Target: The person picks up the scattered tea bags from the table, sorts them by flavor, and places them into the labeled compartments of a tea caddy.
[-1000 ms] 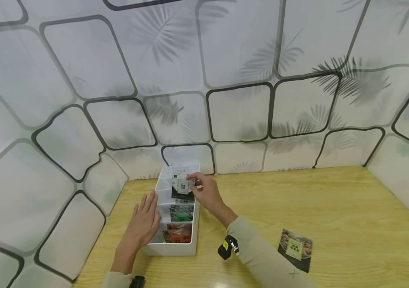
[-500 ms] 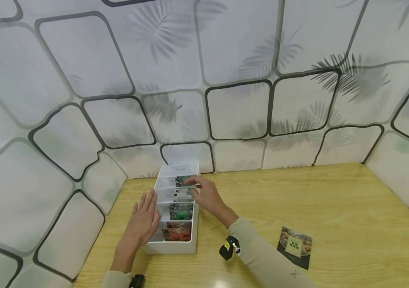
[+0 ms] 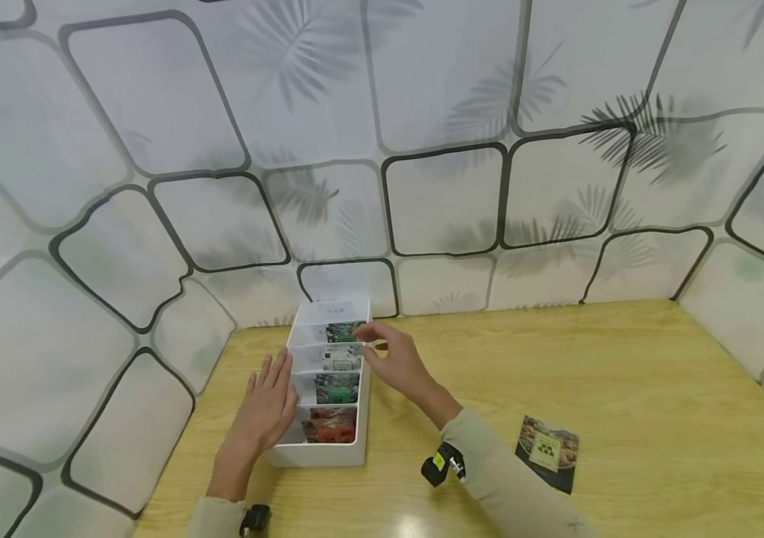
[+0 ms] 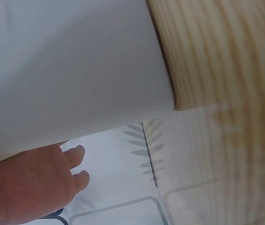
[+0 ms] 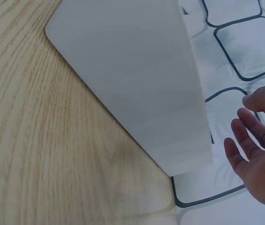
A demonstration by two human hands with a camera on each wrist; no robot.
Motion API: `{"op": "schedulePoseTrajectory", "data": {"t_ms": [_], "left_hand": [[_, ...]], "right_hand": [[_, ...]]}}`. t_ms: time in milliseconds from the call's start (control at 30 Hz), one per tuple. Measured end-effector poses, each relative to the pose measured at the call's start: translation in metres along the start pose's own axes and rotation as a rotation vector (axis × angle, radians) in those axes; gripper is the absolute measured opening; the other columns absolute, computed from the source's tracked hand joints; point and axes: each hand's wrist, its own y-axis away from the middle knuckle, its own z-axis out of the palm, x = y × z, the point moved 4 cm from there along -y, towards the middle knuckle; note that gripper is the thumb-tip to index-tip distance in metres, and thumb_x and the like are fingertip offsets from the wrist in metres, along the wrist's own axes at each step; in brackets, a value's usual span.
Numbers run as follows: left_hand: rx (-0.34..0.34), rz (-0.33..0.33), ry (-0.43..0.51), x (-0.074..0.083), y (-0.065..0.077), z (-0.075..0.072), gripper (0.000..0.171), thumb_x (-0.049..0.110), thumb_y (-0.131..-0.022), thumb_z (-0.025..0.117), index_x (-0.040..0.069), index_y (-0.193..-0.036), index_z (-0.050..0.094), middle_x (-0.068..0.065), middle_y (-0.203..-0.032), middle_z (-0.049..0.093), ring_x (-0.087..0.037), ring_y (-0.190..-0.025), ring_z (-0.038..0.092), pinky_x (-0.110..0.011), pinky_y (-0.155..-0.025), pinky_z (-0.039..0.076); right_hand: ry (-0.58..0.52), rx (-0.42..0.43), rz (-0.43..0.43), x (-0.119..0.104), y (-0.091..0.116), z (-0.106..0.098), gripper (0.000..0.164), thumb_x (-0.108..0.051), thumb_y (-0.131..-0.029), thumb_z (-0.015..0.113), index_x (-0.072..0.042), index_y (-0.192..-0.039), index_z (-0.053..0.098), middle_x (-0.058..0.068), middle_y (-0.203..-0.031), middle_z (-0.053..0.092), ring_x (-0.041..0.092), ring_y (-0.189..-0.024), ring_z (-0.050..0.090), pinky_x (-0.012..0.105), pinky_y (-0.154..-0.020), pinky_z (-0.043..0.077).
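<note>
A white divided box (image 3: 324, 456) stands on the table, its compartments running away from me. My left hand (image 3: 263, 403) rests along its left side with straight fingers; the left wrist view shows this hand (image 4: 34, 183) against the white wall. At the right rim hovers my right hand (image 3: 398, 362), thumb and fingers parted and nothing between them, as the right wrist view of the hand (image 5: 263, 159) also shows. Flat packets fill the right side of the compartments: red ones (image 3: 330, 427) in front, then green ones (image 3: 337, 388), whitish ones (image 3: 342, 359) and dark green ones (image 3: 343, 331) farther back.
One dark packet with a yellowish label (image 3: 547, 452) lies on the wooden table (image 3: 476, 373), right of my right forearm. A patterned cloth wall (image 3: 445, 202) rises behind the box and along both sides.
A second ago my right hand pinched a packet with a pale label above the box. It has let go, the whitish packets now sit in their compartment, and the hand has drawn slightly right.
</note>
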Motion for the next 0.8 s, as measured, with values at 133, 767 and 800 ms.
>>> {"op": "schedulePoseTrajectory", "data": {"t_ms": [133,767,800], "left_hand": [[0.001,0.0,-0.002,0.0,0.0,-0.001,0.056,0.015,-0.108,0.036,-0.007,-0.158,0.028,-0.023,-0.167,0.022,-0.047,-0.153,0.017,-0.068,-0.119,0.016],[-0.007,-0.009,-0.015,0.0,0.0,-0.001,0.056,0.015,-0.108,0.036,-0.006,-0.159,0.027,-0.021,-0.167,0.022,-0.045,-0.153,0.016,-0.067,-0.119,0.016],[-0.007,-0.01,-0.016,0.0,0.0,-0.001,0.056,0.015,-0.108,0.036,-0.006,-0.159,0.027,-0.021,-0.167,0.022,-0.045,-0.153,0.016,-0.067,-0.119,0.016]], "right_hand": [[-0.005,-0.017,0.02,-0.006,0.004,-0.009,0.026,-0.004,-0.097,0.068,-0.003,-0.123,0.069,0.014,-0.12,0.071,0.03,-0.11,0.066,0.049,-0.089,0.056],[0.116,-0.06,0.001,-0.019,0.041,-0.062,0.035,-0.012,-0.097,0.072,-0.011,-0.131,0.066,0.005,-0.13,0.066,0.029,-0.121,0.061,0.056,-0.098,0.051],[0.128,-0.056,-0.007,-0.02,0.043,-0.064,0.035,-0.013,-0.096,0.073,-0.011,-0.13,0.066,0.004,-0.13,0.066,0.028,-0.12,0.061,0.056,-0.098,0.051]]}}
